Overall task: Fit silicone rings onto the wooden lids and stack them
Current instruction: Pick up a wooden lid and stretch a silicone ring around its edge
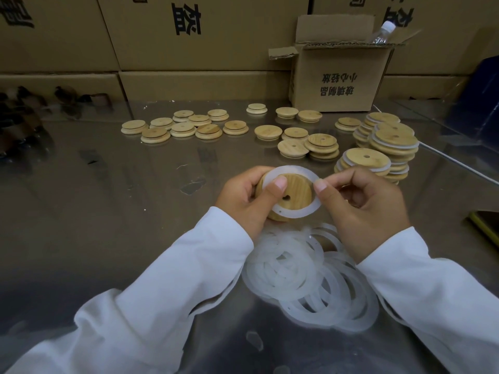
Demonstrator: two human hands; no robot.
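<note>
At the far left of the surface (94, 211), a blurred group of dark things (21, 114) is seen; what they are cannot be told. Large cardboard boxes (202, 36) are stacked along the back. In front of them, loose lids (186, 126) without rings are scattered across the middle of the surface, some singly and some overlapping.

Nearer the camera, a lid (295, 190) is held above the surface in the left hand (243, 203), tilted toward the viewer, with its small hole showing. The left fingers (278, 186) are curled round its rim, and the thumb is pressed on its face at the left edge. A ring (293, 170) is laid around the raised middle of this lid, though whether it is fully seated cannot be told. Its right edge is pinched by the fingers (322, 188) of the right hand (370, 206). Both arms are covered by white sleeves (162, 292).

Below the hands, a loose pile of rings (305, 276) is spread on the surface, overlapping one another.

To the right, beyond the right hand, finished lids with rings fitted are set in several stacks (388, 141), standing just beside each other. Behind them a small open box (340, 76) is placed, and the top of a clear bottle (383, 32) is seen sticking out of it.
</note>
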